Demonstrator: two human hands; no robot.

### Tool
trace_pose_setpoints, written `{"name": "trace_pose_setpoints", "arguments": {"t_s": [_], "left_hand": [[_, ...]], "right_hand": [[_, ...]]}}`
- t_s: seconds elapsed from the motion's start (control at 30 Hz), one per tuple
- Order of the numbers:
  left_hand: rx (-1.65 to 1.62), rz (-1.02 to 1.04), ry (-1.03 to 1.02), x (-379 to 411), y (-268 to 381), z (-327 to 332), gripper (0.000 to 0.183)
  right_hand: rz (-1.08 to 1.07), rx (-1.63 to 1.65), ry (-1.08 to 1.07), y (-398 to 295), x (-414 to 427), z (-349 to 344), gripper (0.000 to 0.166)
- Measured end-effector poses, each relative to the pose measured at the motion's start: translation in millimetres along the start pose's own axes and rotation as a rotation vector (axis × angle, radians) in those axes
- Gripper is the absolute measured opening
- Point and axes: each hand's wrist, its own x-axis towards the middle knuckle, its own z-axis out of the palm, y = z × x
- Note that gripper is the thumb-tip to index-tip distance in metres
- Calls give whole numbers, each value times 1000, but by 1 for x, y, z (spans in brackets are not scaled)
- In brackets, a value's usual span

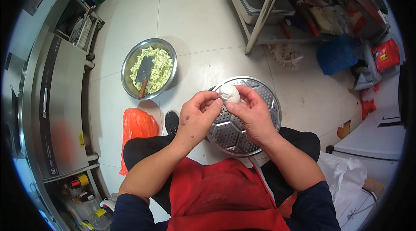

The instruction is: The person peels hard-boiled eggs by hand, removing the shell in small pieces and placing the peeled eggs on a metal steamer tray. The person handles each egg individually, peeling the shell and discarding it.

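Observation:
A small white dough bun (228, 94), its top gathered in folds, is held between my two hands. The fingertips and thumb of my left hand (195, 114) touch its left side. My right hand (255, 112) cups it from the right, with the thumb in front. Beneath both hands is a round perforated metal steamer tray (227, 133), partly hidden by them. Further left, a steel bowl (173, 68) on the floor holds shredded pale green cabbage (162, 65). A tool with a flat dark blade (144, 68) and a wooden handle lies on the cabbage.
An orange plastic bag (139, 122) lies beside my shoe (171, 122). A metal rack (250, 37) with steel pans stands at the upper right, a blue plastic container (338, 55) near it. Steel cabinets (65, 101) line the left. A white sack (341, 172) lies at the lower right.

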Motion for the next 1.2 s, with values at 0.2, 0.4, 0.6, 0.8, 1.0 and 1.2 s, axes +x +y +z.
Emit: {"name": "trace_pose_setpoints", "arguments": {"t_s": [0.2,0.4,0.6,0.8,1.0,1.2], "left_hand": [[-64,-88,5,3,1,3,38],[-101,-179,-5,7,1,1,34],[-94,-232,-42,10,-4,-4,30],[-192,-310,-39,13,-4,-6,26],[-256,-314,-23,12,-6,-8,24],[-191,-269,30,17,-10,-24,25]], "right_hand": [[-51,-81,3,-1,-2,4,49],[-89,-92,6,8,-1,4,49],[-101,-134,16,13,-1,4,49],[28,-84,56,12,4,-3,51],[176,92,50,3,2,0,50],[211,161,-2,1,5,-9,44]]}}
